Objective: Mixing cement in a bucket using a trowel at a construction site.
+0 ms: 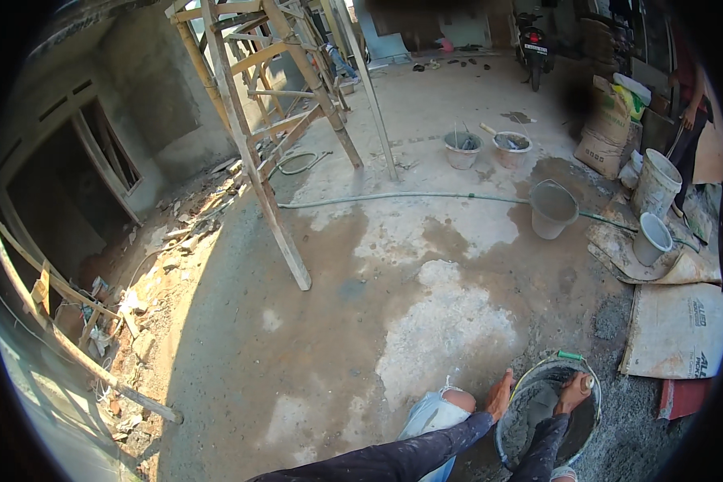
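Note:
At lower right a bucket with a green-gripped wire handle stands between my knees, holding wet grey mortar. My left hand grips its left rim, fingers curled. Inside the right half, my right hand is closed round the pale handle of a tool, apparently a trowel, whose working end is in the mortar and hard to make out. My left knee, in torn light jeans, is beside the left hand. Flattened paper sacks lie just right of the bucket.
Timber scaffolding rises ahead, with a hose crossing the concrete. Several buckets and full sacks stand at right, near another person. A motorbike is parked behind. Rubble and leaning poles line the left wall.

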A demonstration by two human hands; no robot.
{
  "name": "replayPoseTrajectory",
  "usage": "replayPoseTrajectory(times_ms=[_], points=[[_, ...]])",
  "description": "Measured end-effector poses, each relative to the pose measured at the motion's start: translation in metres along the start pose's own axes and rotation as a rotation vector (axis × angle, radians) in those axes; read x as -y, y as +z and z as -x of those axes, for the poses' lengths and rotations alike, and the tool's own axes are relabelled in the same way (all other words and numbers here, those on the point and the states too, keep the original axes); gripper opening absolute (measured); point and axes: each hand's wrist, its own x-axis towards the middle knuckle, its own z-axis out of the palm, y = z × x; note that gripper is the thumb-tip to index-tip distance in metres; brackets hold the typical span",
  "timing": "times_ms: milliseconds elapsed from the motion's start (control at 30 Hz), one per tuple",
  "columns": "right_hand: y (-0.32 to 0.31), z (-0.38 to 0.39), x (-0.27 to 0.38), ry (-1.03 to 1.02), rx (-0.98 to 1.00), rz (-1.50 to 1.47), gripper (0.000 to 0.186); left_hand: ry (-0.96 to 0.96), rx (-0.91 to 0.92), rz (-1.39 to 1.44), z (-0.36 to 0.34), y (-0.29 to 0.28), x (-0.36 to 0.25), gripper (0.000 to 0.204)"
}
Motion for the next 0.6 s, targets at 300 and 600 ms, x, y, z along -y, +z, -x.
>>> replayPoseTrajectory(times_ms=[300,600], points=[[-0.016,0.083,0.044,0.408,0.537,0.144,0.009,-0.021,0.007,0.002,0.021,0.006,0.018,0.080],[-0.067,0.091,0.185,0.098,-0.005,0.071,0.025,0.023,-0.021,0.087,0.020,-0.009,-0.020,0.073]])
